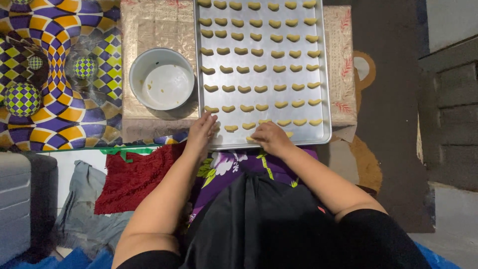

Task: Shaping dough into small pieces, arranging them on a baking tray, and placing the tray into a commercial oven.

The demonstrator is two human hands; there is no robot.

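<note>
Both hands work the baking tray's [326,74] near edge: the right hand [269,138], its grip curled over a dough crescent [250,139], leads; the left hand [200,133] rests loose-fingered beside, crescent rows running away beyond.

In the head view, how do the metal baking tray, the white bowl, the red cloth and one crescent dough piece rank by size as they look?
1. Metal baking tray, clearly largest.
2. Red cloth, though it lies nearer the camera and is partly covered by the left arm, so this is less sure.
3. White bowl.
4. One crescent dough piece, by far the smallest.
</note>
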